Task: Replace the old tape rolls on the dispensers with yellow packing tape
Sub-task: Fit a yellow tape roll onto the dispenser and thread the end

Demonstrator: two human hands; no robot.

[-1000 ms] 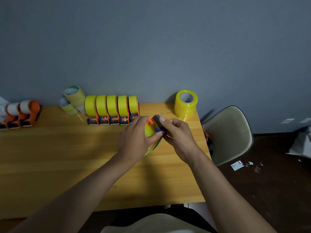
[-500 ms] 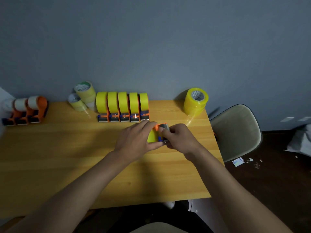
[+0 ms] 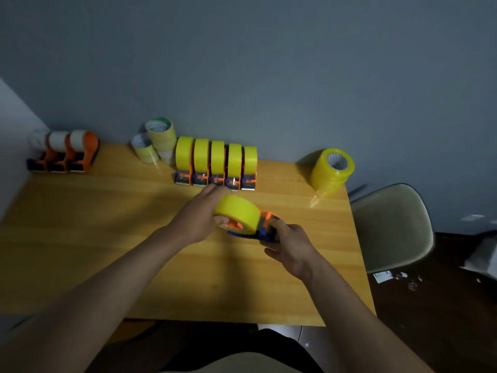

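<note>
Both my hands hold an orange and blue tape dispenser (image 3: 265,230) just above the wooden table (image 3: 107,238). A yellow tape roll (image 3: 239,212) sits on its hub. My left hand (image 3: 200,218) grips the roll from the left, thumb near the orange hub. My right hand (image 3: 289,242) grips the dispenser's front end. Behind them stands a row of several dispensers with yellow rolls (image 3: 216,164). At the far left are dispensers with whitish old rolls (image 3: 64,152).
Loose pale tape rolls (image 3: 156,141) lie by the wall behind the row. A stack of yellow rolls (image 3: 332,168) stands at the table's back right corner. A beige chair (image 3: 390,227) is right of the table, with paper scraps (image 3: 387,277) on the dark floor.
The dispenser has turned so the yellow roll's broad face shows. My right hand has slid to the front end, lower and further right.
</note>
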